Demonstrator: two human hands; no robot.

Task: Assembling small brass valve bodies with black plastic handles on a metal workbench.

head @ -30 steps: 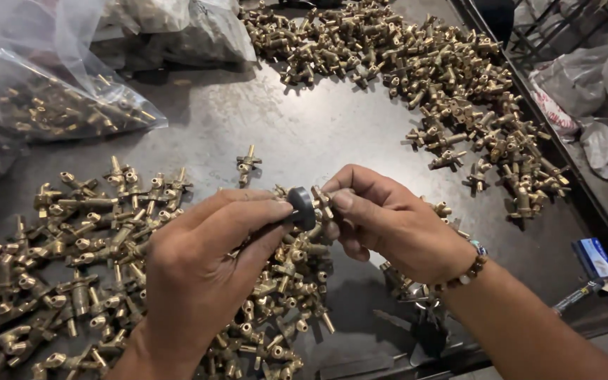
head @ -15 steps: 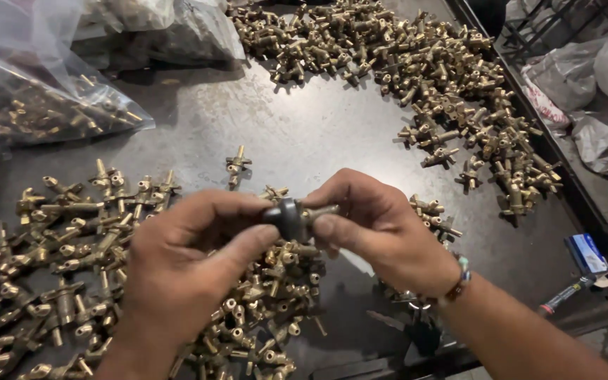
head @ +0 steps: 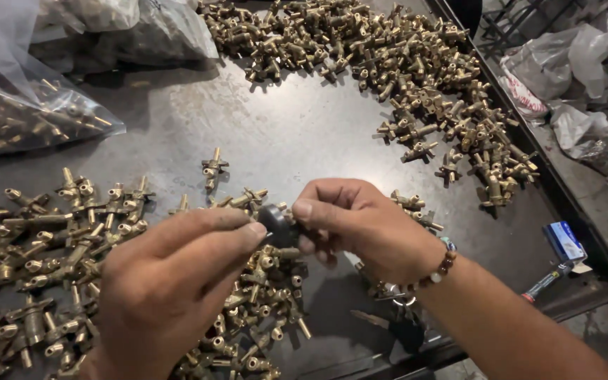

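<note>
Both my hands meet over the dark metal table (head: 276, 134). My left hand (head: 170, 281) pinches a small black round knob (head: 276, 223) between thumb and forefinger. My right hand (head: 360, 225), with a bead bracelet at its wrist, closes on the brass valve fitting that the knob sits on; the fitting is mostly hidden by the fingers. Below and left of my hands lies a spread of brass valve fittings (head: 43, 239). One lone fitting (head: 212, 167) lies just beyond them.
A big pile of brass fittings (head: 402, 77) curves along the far and right side of the table. Clear plastic bags of fittings (head: 29, 112) lie at the far left. A small blue box (head: 564, 241) and a pen-like tool (head: 543, 285) sit by the right edge.
My hands and the knob have stayed together while the view shifted slightly; my right fingers have closed further over the brass fitting, hiding more of it.
</note>
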